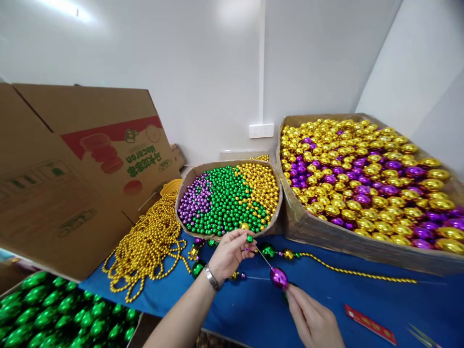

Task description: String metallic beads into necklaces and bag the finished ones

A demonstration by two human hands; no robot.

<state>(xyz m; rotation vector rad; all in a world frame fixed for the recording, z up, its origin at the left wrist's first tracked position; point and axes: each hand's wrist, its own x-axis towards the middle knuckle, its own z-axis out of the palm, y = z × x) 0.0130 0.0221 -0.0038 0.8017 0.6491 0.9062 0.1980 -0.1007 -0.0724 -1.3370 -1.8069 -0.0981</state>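
Note:
My left hand (232,251), a watch on its wrist, is closed in a pinch around a small green bead (250,238). A thin string (264,256) runs from those fingers down to a large shiny purple bead (279,277). My right hand (313,314) pinches at the lower end of that purple bead; its fingertips are partly hidden. Under and behind my hands lies a strand of mixed beads, with a large green bead (268,251), a gold bead (288,254) and a tail of small gold beads (355,271) stretching right.
A box of small beads (177,212) stands behind my hands. A bigger box (308,232) of gold and purple beads is at right. Gold bead chains (148,246) lie left, beside a cardboard carton (83,179). A red packet (369,324) and scissors-like metal tips (420,335) lie on the blue cloth (246,314).

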